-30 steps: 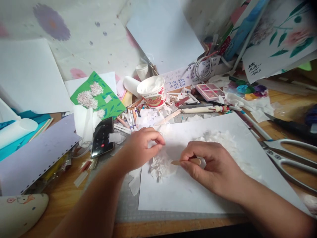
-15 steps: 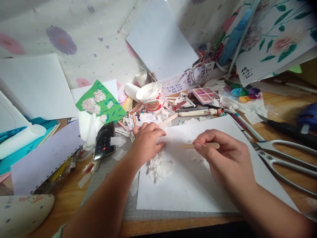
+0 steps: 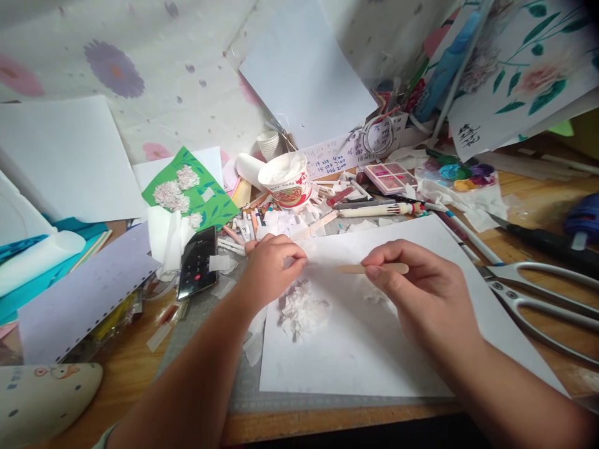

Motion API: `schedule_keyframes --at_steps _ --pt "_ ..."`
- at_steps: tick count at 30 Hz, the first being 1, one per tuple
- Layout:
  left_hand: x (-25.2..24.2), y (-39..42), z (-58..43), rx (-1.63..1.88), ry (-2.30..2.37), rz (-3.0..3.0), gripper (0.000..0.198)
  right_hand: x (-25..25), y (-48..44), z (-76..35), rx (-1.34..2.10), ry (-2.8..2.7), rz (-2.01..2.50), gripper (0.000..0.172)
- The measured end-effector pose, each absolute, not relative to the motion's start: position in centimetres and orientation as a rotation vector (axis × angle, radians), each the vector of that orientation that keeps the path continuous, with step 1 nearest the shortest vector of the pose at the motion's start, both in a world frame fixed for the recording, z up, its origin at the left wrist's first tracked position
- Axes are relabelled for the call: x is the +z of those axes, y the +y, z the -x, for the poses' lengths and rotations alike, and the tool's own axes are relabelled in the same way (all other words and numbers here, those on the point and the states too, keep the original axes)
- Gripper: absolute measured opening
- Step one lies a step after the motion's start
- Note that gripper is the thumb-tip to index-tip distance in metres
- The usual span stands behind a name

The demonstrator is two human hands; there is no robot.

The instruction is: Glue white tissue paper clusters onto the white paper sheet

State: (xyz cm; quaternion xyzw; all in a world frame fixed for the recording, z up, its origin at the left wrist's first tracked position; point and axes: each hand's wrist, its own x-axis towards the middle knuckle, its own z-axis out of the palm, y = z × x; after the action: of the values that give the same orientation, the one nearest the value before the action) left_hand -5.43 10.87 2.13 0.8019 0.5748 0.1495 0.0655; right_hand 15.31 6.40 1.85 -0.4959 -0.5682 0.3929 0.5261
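Note:
Between the thumb and fingers of my right hand (image 3: 421,293) is a flat wooden craft stick (image 3: 349,269), its tip pointing left over a white sheet of paper (image 3: 374,362). My left hand (image 3: 274,268) is above the sheet's left edge, thumb and fingertips pinched together; whatever may be between them is too small or pale to make out. Below it on the sheet sits a ruffled white paper flower (image 3: 304,312). A smaller white crumpled paper piece (image 3: 374,293) lies partly hidden behind my right hand.
A paper bowl (image 3: 286,184) stands behind my hands among markers and paper scraps. To the left lie a phone (image 3: 196,262) and a green card with paper flowers (image 3: 180,193). Large scissors (image 3: 528,293) and a blue glue gun (image 3: 583,224) are at right.
The fingertips of my left hand have come together from a wider gap. My right hand and the craft stick have shifted slightly left and up.

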Motion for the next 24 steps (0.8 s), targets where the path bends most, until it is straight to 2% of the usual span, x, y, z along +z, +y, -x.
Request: schedule_keyframes --at_steps 13,24 --pt "2.7 10.4 5.3 0.443 1.664 -2.313 0.012 1.1 6.8 -14.4 0.693 -1.802 1.163 0.009" --pt "3.0 10.1 5.8 0.499 1.603 -2.349 0.010 1.2 6.6 -14.6 0.643 -1.675 1.150 0.006"
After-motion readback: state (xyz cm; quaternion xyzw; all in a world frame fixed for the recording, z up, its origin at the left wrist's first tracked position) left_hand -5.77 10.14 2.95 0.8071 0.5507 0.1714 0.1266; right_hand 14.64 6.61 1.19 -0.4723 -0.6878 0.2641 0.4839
